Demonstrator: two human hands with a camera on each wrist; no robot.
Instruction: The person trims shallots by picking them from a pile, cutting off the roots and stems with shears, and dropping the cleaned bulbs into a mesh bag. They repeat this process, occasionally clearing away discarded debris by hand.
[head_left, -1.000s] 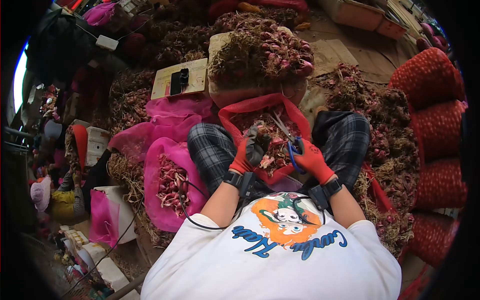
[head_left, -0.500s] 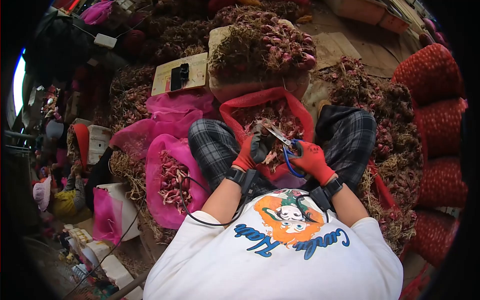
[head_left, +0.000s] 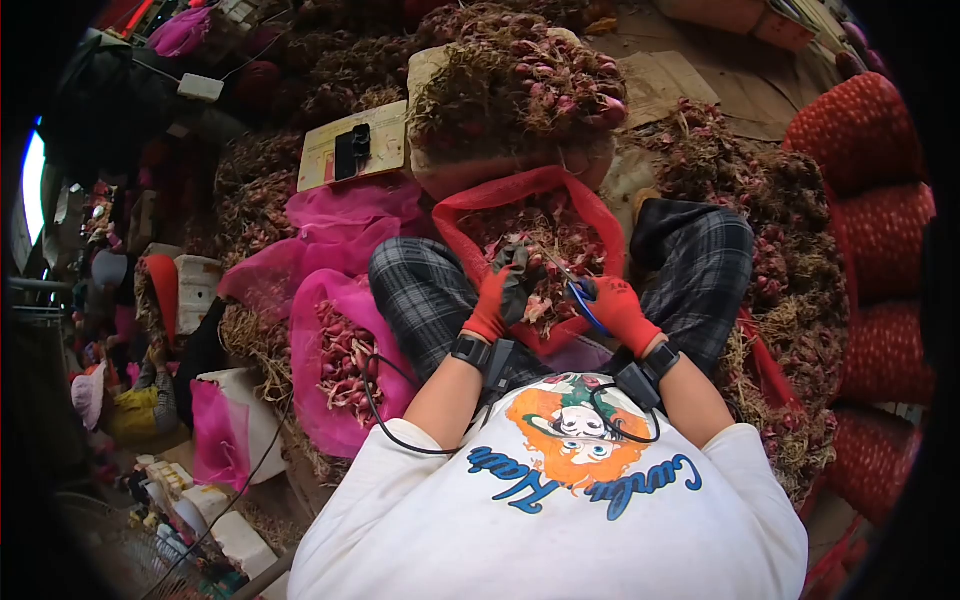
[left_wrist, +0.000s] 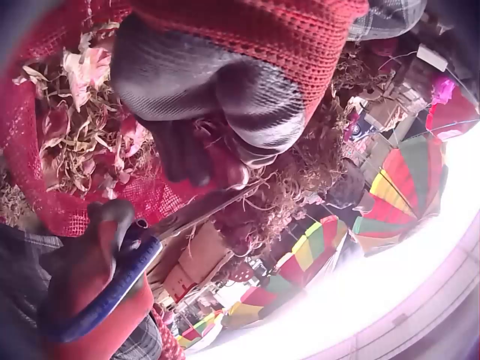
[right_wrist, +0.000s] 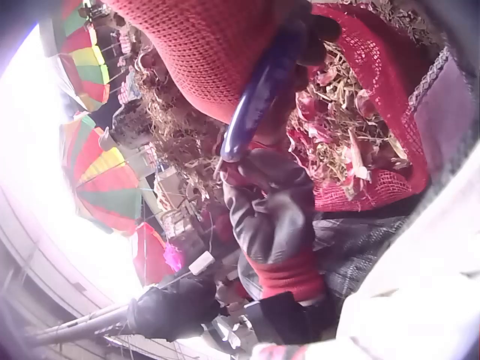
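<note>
My gloved left hand, red with grey coated fingers, pinches a shallot between thumb and fingers. Most of the bulb is hidden by the glove. In my right hand is a pair of scissors with blue handles. In the left wrist view, the scissor blades reach right up to the shallot's end. Both hands are over a red mesh bag, which lies open between the knees with papery skins and trimmings inside.
A foam block heaped with untrimmed shallots stands ahead. At left, a pink mesh bag contains cleaned shallots. A board bears a phone. Full red sacks line the right side.
The scissors, spread and pointing forward a second ago, have swung toward the left hand, and their blades now look closer together. The right hand has rolled, showing the handles more edge-on.
</note>
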